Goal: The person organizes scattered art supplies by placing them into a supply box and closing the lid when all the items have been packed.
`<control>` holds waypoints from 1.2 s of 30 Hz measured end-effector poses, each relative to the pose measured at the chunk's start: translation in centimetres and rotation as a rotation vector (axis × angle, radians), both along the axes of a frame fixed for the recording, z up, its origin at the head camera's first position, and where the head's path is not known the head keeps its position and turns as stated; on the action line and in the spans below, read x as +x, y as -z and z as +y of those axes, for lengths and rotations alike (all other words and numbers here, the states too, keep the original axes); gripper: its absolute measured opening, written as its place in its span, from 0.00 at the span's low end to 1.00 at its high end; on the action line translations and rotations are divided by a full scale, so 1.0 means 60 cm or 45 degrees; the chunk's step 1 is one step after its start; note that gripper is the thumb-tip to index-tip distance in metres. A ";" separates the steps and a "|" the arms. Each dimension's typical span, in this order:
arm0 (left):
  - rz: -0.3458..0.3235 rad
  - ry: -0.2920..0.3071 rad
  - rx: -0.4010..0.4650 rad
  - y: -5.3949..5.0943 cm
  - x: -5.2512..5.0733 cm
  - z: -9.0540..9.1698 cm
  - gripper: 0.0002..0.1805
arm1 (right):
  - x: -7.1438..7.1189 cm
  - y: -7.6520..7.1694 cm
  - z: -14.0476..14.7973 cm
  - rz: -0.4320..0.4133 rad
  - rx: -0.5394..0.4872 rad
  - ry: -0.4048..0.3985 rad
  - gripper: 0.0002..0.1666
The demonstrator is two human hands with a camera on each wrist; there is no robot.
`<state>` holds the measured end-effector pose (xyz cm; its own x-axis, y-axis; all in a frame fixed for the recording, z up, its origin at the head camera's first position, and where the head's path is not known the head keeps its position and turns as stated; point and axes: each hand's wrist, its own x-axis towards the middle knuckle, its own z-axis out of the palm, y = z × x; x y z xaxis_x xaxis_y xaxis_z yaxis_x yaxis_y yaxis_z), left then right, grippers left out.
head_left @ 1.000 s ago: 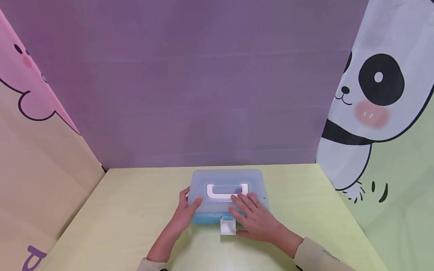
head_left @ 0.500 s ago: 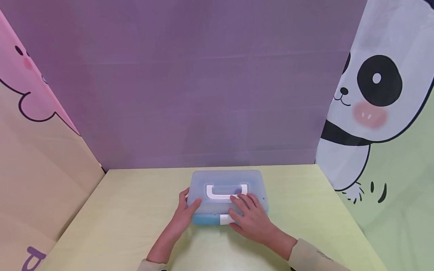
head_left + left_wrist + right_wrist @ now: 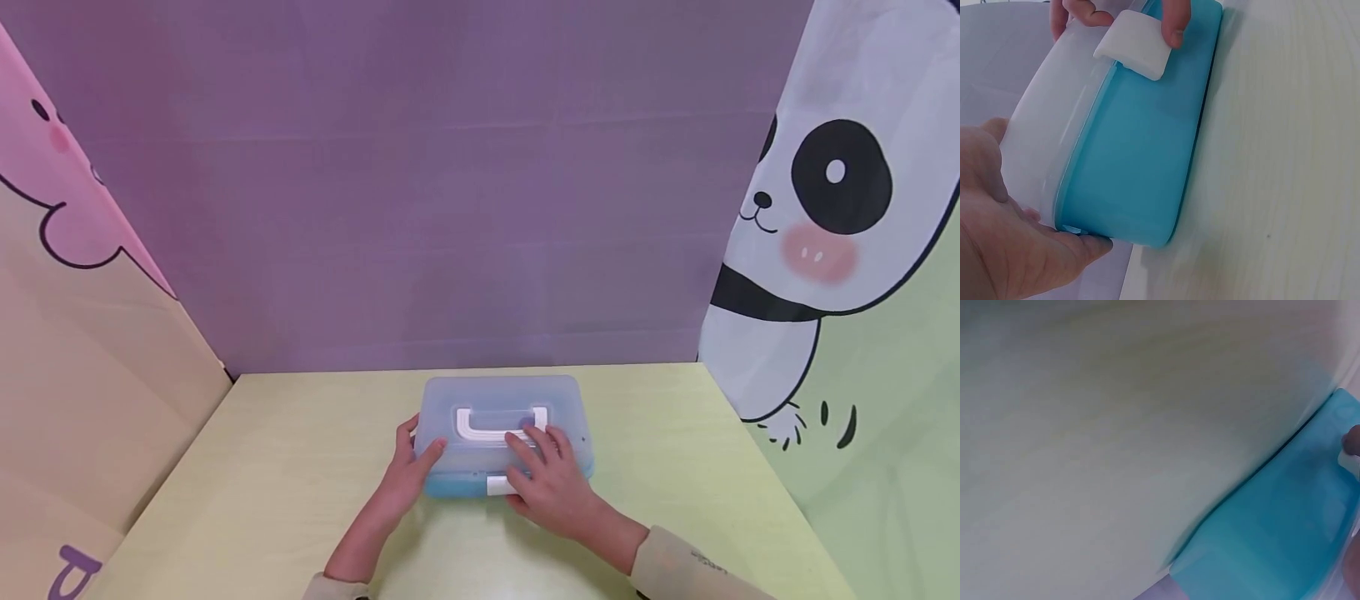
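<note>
A plastic storage box with a clear lid, a blue base and a white handle stands on the table. My left hand grips its left end, the thumb over the lid's near left corner. At the front, the white latch lies flat against the blue base. My right hand pinches that latch, thumb at its lower edge and index finger near its top, while other fingers rest on the lid by the handle. Only fingertips of the right hand appear in the right wrist view, beside the blue base.
The pale table extends to both sides of the box. Behind it rises a purple panel. A panda-printed panel borders the right side, and a pink and beige one the left.
The white latch, hanging out from the front a second ago, has swung up flat against the box. My right hand moved slightly left with it; the left hand stayed in place.
</note>
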<state>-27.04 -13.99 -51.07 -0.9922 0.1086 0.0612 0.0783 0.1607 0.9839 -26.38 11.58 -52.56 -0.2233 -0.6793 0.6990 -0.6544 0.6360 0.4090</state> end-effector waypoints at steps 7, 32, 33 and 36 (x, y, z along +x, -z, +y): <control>0.010 -0.001 -0.007 0.000 0.002 0.000 0.38 | 0.000 0.001 -0.003 0.047 -0.014 -0.006 0.24; -0.009 0.010 -0.006 -0.001 0.005 0.001 0.39 | 0.030 -0.027 -0.001 -0.526 -0.143 0.015 0.20; -0.007 0.012 -0.006 -0.002 0.005 0.001 0.39 | 0.031 -0.029 0.000 -0.552 -0.163 0.005 0.19; -0.005 0.008 -0.009 -0.004 0.007 0.001 0.39 | 0.034 -0.036 -0.001 -0.627 -0.233 -0.009 0.19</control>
